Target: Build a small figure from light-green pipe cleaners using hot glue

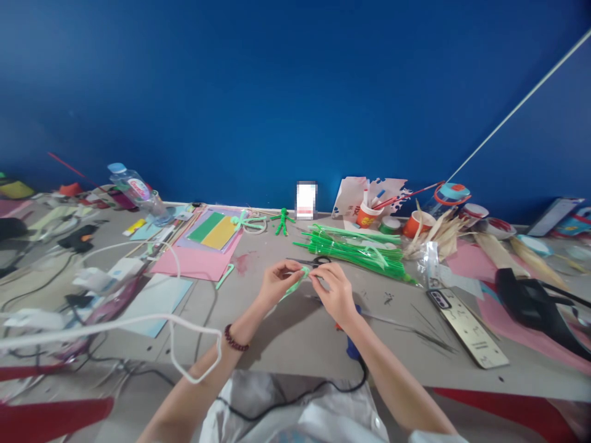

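Note:
In the middle, just above the table, a pale green pipe cleaner (305,272) is bent into a small shape. My left hand (278,282) pinches it between thumb and fingers, and a loose length hangs below that hand. My right hand (333,290) is closed at the other side, fingertips pressed together against the piece. Scissors with dark handles (319,261) lie just beyond my hands. A bright green pipe cleaner figure (282,221) stands against the wall, and a pale green one (241,219) lies to its left. A bundle of green pipe cleaners (355,251) is at the right.
Beneath my right forearm lies a blue tool (353,346) with a black cord. A white cable (138,319) crosses the left side. Coloured sheets (198,261), a bottle (136,187), a phone (468,329), a red cup (368,215) and a black strap (526,307) surround the work area.

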Demonstrator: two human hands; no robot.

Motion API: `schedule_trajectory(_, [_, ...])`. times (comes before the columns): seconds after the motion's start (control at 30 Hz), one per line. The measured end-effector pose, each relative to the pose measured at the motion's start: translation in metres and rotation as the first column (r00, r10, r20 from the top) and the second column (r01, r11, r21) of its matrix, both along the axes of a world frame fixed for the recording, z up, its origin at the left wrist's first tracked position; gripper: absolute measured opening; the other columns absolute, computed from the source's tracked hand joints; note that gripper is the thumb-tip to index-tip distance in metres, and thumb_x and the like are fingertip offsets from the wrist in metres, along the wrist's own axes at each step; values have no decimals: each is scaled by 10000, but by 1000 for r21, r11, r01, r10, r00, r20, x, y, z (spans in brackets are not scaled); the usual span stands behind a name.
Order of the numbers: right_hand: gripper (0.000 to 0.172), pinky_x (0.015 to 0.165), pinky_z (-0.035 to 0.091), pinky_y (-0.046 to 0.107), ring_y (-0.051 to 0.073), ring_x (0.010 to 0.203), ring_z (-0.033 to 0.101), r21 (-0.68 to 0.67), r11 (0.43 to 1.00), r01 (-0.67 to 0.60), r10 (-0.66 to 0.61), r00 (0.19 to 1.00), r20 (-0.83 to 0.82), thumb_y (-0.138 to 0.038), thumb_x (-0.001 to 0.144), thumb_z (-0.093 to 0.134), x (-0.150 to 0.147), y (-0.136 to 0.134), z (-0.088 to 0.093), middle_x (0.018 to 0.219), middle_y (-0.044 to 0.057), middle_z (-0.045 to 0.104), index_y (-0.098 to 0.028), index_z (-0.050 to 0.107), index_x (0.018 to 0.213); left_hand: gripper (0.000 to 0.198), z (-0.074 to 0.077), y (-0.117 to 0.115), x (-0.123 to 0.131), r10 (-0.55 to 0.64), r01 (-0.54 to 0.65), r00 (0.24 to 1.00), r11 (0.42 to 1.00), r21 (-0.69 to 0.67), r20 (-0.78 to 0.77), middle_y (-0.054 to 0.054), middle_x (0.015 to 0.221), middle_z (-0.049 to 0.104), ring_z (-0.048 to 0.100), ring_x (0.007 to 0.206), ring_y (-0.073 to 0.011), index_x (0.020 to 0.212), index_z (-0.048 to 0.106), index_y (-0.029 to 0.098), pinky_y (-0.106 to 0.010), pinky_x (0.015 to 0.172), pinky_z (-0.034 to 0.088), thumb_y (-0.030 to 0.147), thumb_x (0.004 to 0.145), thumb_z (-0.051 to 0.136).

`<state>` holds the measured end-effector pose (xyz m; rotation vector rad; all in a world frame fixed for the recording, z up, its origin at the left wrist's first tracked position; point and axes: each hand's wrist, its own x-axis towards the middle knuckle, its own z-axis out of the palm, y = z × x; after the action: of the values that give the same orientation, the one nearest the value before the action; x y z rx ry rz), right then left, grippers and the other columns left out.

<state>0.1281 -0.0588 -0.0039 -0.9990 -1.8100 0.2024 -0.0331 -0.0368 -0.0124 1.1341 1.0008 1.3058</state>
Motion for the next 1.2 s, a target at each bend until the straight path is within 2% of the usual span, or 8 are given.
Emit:
schedule_trajectory(0.2, [128, 740, 474, 348, 197, 796, 570, -37, 999, -5, 4, 1000, -17, -159, 848, 521, 1, -1, 4, 827, 62, 618, -225, 631, 851, 207, 3, 0, -2, -46, 46, 999, 998, 36, 2, -49, 791, 681, 612, 730, -142, 663, 662, 145, -255, 688, 491, 320, 617, 763])
schedule_trajectory(0.4, [137, 746, 475, 353, 197, 796, 568, -23, 1000, 4, -4, 1000, -14, -167, 855, 513, 2, -1, 7, 827, 63, 620, -228, 636, 856, 213, 3, -1, -3, -67, 67, 998, 997, 33, -1, -63, 877, 699, 621, 767, -149, 734, 688, 157, -253, 695, 496, 356, 668, 724])
schedule_trajectory(0.57, [141, 731, 479, 346, 195, 789, 568, 1, 1000, -8, 8, 1000, 0, -160, 852, 518, 1, -2, 7, 828, 63, 615, -230, 639, 876, 188, 3, -2, -2, -50, 50, 999, 998, 41, 6, -57, 844, 686, 618, 773, -149, 733, 679, 152, -262, 731, 500, 315, 661, 739])
schedule_trajectory(0.9, [163, 716, 480, 351, 197, 776, 561, 19, 999, -31, 30, 999, 44, -148, 842, 518, -2, -3, 9, 814, 60, 606, -244, 641, 886, 252, 7, -4, -2, -31, 31, 999, 999, -9, 9, -49, 808, 667, 610, 719, -134, 745, 658, 139, -229, 648, 505, 317, 609, 773])
schedule_trajectory(1.07, [176, 726, 489, 348, 191, 780, 567, 18, 998, -64, 64, 998, -1, -134, 823, 521, -2, -5, 12, 821, 54, 608, -246, 632, 900, 244, 7, -4, -3, -41, 42, 999, 999, -15, 28, -36, 768, 657, 596, 685, -119, 742, 650, 145, -214, 610, 501, 313, 614, 773])
schedule_trajectory(1.2, [135, 746, 488, 349, 193, 807, 585, -56, 995, -78, 73, 994, -85, -165, 828, 534, -1, -5, 14, 838, 54, 630, -238, 632, 885, 248, 8, -3, -4, -36, 38, 997, 999, -38, 62, -34, 737, 654, 595, 662, -115, 715, 641, 143, -216, 611, 503, 320, 609, 778])
